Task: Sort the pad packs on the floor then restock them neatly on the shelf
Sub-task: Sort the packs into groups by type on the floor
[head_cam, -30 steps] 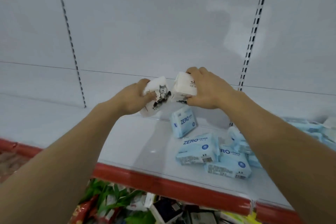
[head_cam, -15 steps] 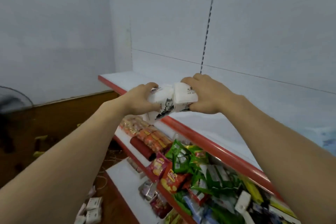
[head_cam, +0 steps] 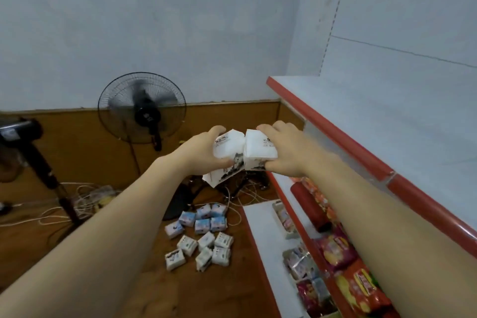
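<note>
Swinging left off the shelf, the view now takes in floor packs. Left hand grips one white pack, right hand another, pressed together mid-air; neither looks shelved yet.

A pale blue-grey wall fills the view above and beyond the hands, with a brown wainscot band along its foot. The floor below is brown wood. Left of the hands and farther off stands a black pedestal fan, and a second dark stand leans at the far left edge. White cables lie tangled on the floor beneath them. Light is soft and even.
</note>
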Tool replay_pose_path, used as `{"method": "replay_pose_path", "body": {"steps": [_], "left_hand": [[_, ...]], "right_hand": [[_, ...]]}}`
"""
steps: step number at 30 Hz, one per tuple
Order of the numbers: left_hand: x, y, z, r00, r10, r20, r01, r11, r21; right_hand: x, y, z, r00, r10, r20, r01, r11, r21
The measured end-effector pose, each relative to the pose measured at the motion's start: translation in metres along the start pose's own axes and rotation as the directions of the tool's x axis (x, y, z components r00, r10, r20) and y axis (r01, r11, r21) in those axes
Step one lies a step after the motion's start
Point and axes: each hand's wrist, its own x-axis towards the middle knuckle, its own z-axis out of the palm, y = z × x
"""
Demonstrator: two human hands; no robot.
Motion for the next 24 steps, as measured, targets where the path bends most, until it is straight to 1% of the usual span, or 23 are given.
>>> {"method": "replay_pose_path", "body": {"steps": [3, 6, 12, 16, 20, 24], "left_hand": [[0.028, -0.043, 0.013, 0.994, -0.109, 0.005, 0.109, 0.994, -0.013], [0.054, -0.079, 0.027, 0.979, -0.200, 0.031, 0.201, 0.980, -0.013], [0.093, -0.157, 0.056, 0.947, -0.320, 0.032, 0.318, 0.946, 0.056], [0.111, -0.223, 0.072, 0.910, -0.413, 0.035, 0.411, 0.911, 0.046], [0.129, -0.304, 0.093, 0.885, -0.463, 0.055, 0.462, 0.886, 0.020], [0.153, -0.391, 0.120, 0.838, -0.540, 0.073, 0.544, 0.837, -0.055]], "right_hand": [[0.057, 0.001, 0.041, 0.997, -0.067, 0.028, 0.067, 0.997, 0.033], [0.109, 0.003, 0.080, 0.992, -0.107, 0.070, 0.102, 0.992, 0.068], [0.200, -0.008, 0.148, 0.973, -0.160, 0.168, 0.143, 0.984, 0.105], [0.253, -0.034, 0.194, 0.962, -0.175, 0.209, 0.159, 0.983, 0.090], [0.306, -0.071, 0.251, 0.944, -0.179, 0.278, 0.167, 0.984, 0.067], [0.358, -0.113, 0.320, 0.925, -0.135, 0.354, 0.121, 0.991, 0.062]]}}
